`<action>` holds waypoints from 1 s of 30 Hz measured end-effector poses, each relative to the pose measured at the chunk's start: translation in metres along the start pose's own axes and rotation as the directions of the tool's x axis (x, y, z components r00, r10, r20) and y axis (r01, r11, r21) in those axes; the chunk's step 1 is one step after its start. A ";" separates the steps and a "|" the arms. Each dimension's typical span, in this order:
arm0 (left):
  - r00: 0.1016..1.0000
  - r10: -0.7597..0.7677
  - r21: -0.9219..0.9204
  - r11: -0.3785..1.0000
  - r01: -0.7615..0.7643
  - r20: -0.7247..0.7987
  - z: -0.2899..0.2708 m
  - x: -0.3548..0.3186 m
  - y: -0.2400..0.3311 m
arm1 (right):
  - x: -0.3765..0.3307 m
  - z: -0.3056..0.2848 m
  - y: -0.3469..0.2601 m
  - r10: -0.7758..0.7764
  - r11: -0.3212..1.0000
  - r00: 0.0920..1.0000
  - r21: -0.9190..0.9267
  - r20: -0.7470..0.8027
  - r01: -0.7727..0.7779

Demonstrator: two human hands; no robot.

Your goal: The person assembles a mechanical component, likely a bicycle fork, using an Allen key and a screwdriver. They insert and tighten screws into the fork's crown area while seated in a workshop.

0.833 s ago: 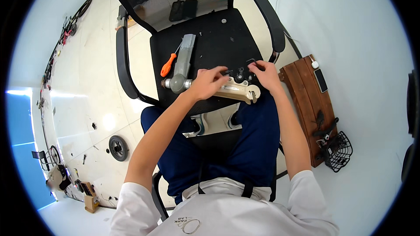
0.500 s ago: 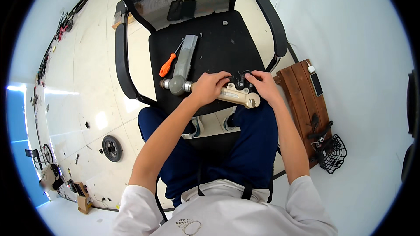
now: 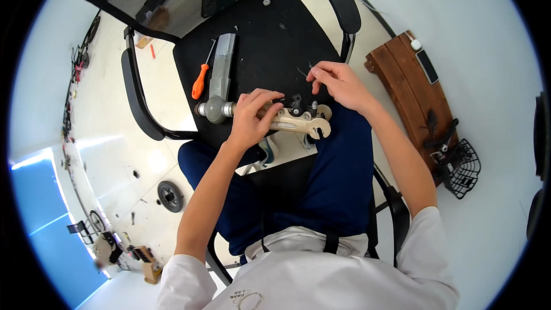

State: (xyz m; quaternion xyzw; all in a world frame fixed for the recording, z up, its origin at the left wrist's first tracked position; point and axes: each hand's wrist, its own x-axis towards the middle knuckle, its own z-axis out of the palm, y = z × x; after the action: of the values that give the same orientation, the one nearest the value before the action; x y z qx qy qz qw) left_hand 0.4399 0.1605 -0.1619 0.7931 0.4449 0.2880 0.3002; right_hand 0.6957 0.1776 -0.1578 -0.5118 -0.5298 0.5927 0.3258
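A bicycle frame piece lies across the front of a black chair seat, with a grey tube (image 3: 224,60) and a cream fork (image 3: 294,122) whose slotted ends point right. My left hand (image 3: 251,116) is closed around the upper part of the fork, fingertips beside a black brake caliper (image 3: 296,106). Above the fork's end, my right hand (image 3: 338,84) is raised off it with fingers curled together. A small thin piece shows by those fingertips; I cannot make out what it is. An orange-handled screwdriver (image 3: 200,82) lies left of the grey tube.
Chair armrests (image 3: 336,0) flank the seat, where a small round part (image 3: 266,2) lies. To the right, a wooden bench (image 3: 396,74) bears a phone (image 3: 426,66) and a black basket (image 3: 462,169). A small wheel (image 3: 170,196) lies on the floor at left.
My right hand has lifted away from the brake caliper, up and to the right. My left hand stays on the fork, which has turned slightly. The whole view has shifted and rotated.
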 end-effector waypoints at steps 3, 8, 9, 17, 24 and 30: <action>0.999 -0.040 -0.013 0.999 0.040 0.014 0.035 0.021 0.003 | -0.005 -0.040 0.014 0.056 0.997 0.998 0.047 0.037 -0.057; 0.999 -0.040 0.040 0.998 0.040 -0.002 0.078 0.046 0.007 | -0.004 -0.095 0.046 0.068 0.990 0.989 0.115 0.134 -0.084; 0.999 -0.038 0.055 0.998 0.038 -0.004 0.084 0.050 0.006 | -0.003 -0.101 0.052 0.060 0.985 0.986 0.148 0.153 -0.083; 0.997 0.066 0.183 0.981 -0.070 0.028 0.109 0.064 0.005 | 0.000 -0.131 0.064 0.124 0.914 0.967 0.353 0.225 -0.199; 1.000 0.020 0.148 0.989 -0.018 -0.010 0.057 0.003 -0.002 | -0.018 -0.066 0.023 0.187 0.970 0.975 0.134 0.119 -0.202; 0.954 -0.038 0.080 0.995 0.064 -0.297 -0.014 -0.003 -0.005 | -0.026 0.004 -0.038 0.272 0.954 0.960 0.115 0.067 -0.278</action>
State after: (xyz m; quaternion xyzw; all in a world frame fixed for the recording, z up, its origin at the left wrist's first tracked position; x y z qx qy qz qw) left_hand 0.4257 0.1631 -0.1568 0.7421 0.5173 0.3752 0.2024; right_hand 0.6931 0.1606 -0.1149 -0.5444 -0.4238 0.6764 0.2579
